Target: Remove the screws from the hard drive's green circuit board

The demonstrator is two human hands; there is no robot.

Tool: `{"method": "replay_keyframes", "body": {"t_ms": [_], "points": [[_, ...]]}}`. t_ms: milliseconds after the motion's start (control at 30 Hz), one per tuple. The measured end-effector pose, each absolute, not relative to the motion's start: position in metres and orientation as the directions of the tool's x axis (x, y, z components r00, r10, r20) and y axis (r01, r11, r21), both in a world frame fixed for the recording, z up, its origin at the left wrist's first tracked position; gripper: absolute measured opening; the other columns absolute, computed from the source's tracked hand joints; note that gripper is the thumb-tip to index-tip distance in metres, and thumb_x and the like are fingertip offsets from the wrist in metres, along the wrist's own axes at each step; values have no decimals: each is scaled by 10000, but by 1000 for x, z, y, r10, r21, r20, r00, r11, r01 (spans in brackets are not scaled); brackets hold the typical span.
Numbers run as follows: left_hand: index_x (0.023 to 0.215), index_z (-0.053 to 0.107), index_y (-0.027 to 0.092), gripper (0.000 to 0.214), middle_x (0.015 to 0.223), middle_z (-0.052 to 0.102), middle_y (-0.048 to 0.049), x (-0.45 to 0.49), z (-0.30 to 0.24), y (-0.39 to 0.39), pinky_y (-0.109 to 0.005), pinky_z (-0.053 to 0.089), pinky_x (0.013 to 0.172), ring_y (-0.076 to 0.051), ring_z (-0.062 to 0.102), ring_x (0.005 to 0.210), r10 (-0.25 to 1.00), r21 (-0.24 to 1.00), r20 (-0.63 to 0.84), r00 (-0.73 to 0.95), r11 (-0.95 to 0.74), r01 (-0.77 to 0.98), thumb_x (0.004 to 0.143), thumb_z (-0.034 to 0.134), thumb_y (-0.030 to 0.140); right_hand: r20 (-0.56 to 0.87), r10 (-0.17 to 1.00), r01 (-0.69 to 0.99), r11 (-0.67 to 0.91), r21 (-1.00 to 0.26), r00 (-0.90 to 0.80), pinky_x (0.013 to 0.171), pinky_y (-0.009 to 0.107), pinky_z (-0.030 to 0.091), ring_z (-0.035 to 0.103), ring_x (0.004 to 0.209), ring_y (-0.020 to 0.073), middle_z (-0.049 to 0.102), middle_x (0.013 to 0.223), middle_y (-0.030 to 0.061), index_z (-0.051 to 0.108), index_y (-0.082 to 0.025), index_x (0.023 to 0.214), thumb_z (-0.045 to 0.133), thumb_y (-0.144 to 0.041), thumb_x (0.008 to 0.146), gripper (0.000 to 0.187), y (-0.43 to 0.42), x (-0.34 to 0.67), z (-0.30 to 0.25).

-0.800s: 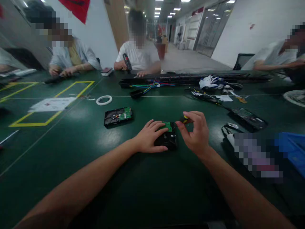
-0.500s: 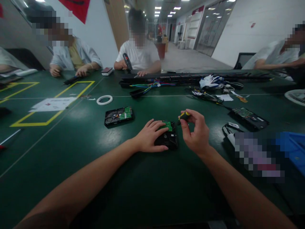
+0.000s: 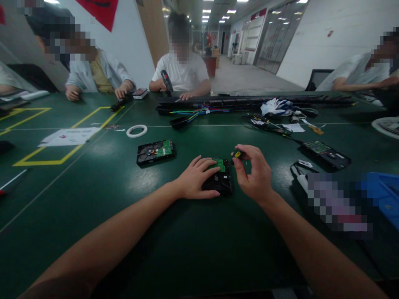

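My left hand (image 3: pixel 197 178) lies with its fingers spread over a black hard drive (image 3: pixel 222 182) with a green circuit board, and covers its left part. My right hand (image 3: pixel 254 172) is just right of the drive. Its thumb and fingers pinch the black and yellow handle of a screwdriver (image 3: pixel 237 154) close to the drive's right edge. The shaft and tip of the screwdriver cannot be made out. Left of and beyond my left hand, a second hard drive (image 3: pixel 155 152) rests with its circuit board up.
A white tape ring (image 3: pixel 136 131), papers (image 3: pixel 68 136) and cables (image 3: pixel 199 111) lie farther back on the green table (image 3: pixel 174 249). Another drive (image 3: pixel 326 154) sits to the right, near a power strip (image 3: pixel 301 178) and a blue bin (image 3: pixel 385 195). Several people sit around the table.
The screwdriver handle has turned in my right hand, which has shifted slightly left. My left hand and the drive have stayed put. At the far left, a co-worker's hand has moved right with a dark tool.
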State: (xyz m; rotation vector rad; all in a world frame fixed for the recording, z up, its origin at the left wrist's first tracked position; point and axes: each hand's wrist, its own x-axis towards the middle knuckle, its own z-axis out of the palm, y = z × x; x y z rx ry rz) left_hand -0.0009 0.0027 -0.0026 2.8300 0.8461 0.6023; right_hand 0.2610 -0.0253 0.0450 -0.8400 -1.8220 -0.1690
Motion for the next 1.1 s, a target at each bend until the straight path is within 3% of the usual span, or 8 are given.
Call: {"method": "replay_keyframes", "body": {"t_ms": [200, 400, 700, 1100], "points": [[1643, 553, 229, 898, 1671, 542, -200, -2, -4, 3, -753, 219, 1368, -458, 458, 1604, 556, 232, 333, 762, -831, 505, 961, 708, 791, 827, 524, 558, 757, -340, -206, 949, 476, 690, 795, 1118, 251, 703, 1460, 105, 541, -335, 1570, 606, -133, 1090, 526, -28, 260, 42], [1656, 534, 254, 892, 1667, 548, -191, -1, -3, 2, -751, 232, 1362, -461, 456, 1604, 554, 244, 335, 762, -832, 498, 954, 730, 769, 887, 431, 608, 753, -252, -167, 841, 446, 702, 738, 1008, 245, 681, 1235, 71, 611, -344, 1481, 819, -205, 998, 543, -25, 263, 45], [1638, 555, 219, 890, 1678, 533, -207, -2, -4, 3, -742, 212, 1374, -455, 459, 1605, 550, 224, 331, 767, -835, 502, 973, 690, 794, 843, 519, 579, 735, -352, -145, 954, 468, 702, 802, 1119, 256, 713, 1457, 92, 511, -341, 1593, 639, -138, 1073, 573, -26, 261, 38], [1646, 549, 248, 886, 1668, 544, -194, -1, -2, 3, -759, 228, 1362, -468, 461, 1598, 550, 248, 339, 763, -835, 492, 953, 733, 768, 858, 490, 620, 724, -301, -156, 915, 485, 701, 772, 1101, 264, 728, 1334, 91, 576, -334, 1517, 697, -154, 1051, 514, -26, 262, 42]]}}
